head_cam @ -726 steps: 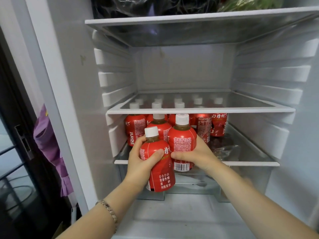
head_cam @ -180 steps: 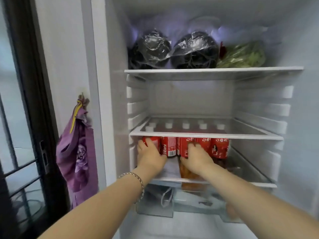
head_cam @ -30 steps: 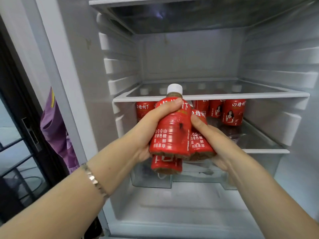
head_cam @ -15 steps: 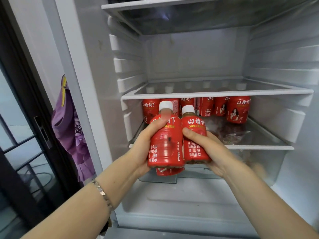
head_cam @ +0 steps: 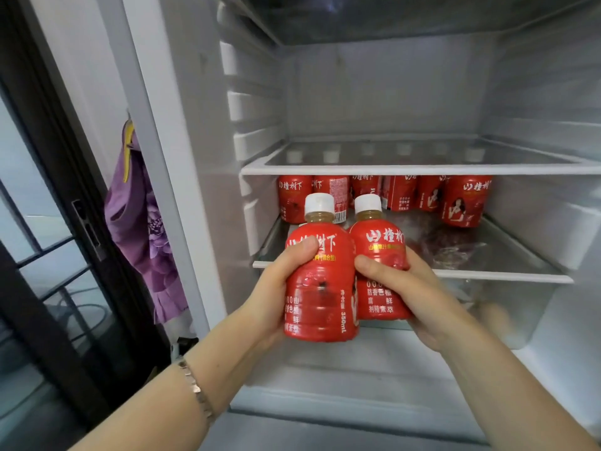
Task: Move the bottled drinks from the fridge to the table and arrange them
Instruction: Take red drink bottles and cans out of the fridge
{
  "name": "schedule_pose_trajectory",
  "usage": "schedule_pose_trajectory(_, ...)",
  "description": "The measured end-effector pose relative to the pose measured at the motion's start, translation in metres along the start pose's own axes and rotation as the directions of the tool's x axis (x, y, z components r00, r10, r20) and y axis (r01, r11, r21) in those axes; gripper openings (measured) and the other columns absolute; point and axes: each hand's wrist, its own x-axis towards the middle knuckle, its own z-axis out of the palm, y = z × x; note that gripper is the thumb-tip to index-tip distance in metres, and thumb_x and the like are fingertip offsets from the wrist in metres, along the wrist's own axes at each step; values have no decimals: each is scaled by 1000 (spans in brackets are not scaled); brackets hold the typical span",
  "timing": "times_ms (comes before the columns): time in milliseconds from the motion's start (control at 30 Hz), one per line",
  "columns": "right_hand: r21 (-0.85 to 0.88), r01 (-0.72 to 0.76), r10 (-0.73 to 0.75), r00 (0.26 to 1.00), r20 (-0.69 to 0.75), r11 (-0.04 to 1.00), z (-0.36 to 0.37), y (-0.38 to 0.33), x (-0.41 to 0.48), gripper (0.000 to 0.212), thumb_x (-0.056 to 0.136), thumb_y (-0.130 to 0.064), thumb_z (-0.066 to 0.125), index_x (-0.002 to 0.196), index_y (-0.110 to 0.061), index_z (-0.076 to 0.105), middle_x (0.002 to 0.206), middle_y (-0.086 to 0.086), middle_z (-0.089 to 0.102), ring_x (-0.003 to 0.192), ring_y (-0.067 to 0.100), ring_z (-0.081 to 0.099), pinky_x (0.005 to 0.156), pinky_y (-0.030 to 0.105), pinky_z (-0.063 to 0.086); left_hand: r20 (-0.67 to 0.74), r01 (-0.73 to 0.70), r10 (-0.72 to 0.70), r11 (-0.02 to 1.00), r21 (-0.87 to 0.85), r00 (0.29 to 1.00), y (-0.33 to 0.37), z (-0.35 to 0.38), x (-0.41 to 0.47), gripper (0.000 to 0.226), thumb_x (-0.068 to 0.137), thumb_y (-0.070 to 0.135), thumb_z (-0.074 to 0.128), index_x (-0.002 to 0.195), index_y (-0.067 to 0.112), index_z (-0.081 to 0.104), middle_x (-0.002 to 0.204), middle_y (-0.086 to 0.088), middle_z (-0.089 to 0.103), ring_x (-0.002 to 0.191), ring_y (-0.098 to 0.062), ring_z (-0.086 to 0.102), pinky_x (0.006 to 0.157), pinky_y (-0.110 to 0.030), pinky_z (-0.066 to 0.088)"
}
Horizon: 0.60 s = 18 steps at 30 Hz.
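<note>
Now | left hand (head_cam: pixel 276 288) grips left bottle (head_cam: pixel 322 307) | right hand (head_cam: pixel 419 294) grips right bottle (head_cam: pixel 379 242) — both touching, upright, before fridge shelf (head_cam: pixel 504 277)

**Legible Markings: Bottled Drinks**

Right bottle (head_cam: pixel 380 255), in the right hand (head_cam: pixel 416 288): brand "山楂树下" in white on a red label. Left bottle (head_cam: pixel 320 294), in the left hand (head_cam: pixel 273 297): "350mL" printed sideways; brand partly covered by fingers (head_cam: pixel 300 252). Shelf bottles (head_cam: pixel 466 200): same brand; one barcode, digits illegible.

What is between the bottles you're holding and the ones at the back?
Head view: only glass shelf, with a crumpled clear bag toward the right, lies between the left bottle, the right bottle and the back row.
</note>
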Motion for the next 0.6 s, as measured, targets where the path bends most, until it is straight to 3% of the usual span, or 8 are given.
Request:
schedule_pose_trajectory(200,9,7,-8,998,58,1000,4,-3,-13,66,35,-39,76,99,-30,60,92,-3,73,81,15,71,68,32,55,1,-61,61,996,65,998,2,8,-24,66,23,52,89,80,21,78,87,-9,74,77,-22,72,68,-37,59)
schedule_pose_trajectory(367,3,59,-58,975,217,998,11,-11,-31,54,41,-34,74,92,-33,57,74,-15,72,70,4,71,56,20,53,-82,-164,169,984,64,982,-5,21,-69,67,26,51,90,84,19,78,89,-10,73,79,-22,71,72,-38,59)
schedule_pose_trajectory(533,13,70,-68,883,465,997,35,-7,-62,72,32,-42,76,101,-32,58,86,-10,74,78,8,72,62,24,55,-299,-294,298,954,61,906,-29,42,-141,68,25,47,91,83,14,77,86,-11,73,75,-22,70,72,-36,59)
schedule_pose_trajectory(600,26,47,-53,805,591,999,53,-2,-81,73,31,-43,77,101,-33,58,87,-10,74,79,9,72,63,25,56,-407,-361,347,931,44,845,-45,54,-179,64,30,47,90,83,14,78,84,-9,74,74,-20,71,71,-33,59)
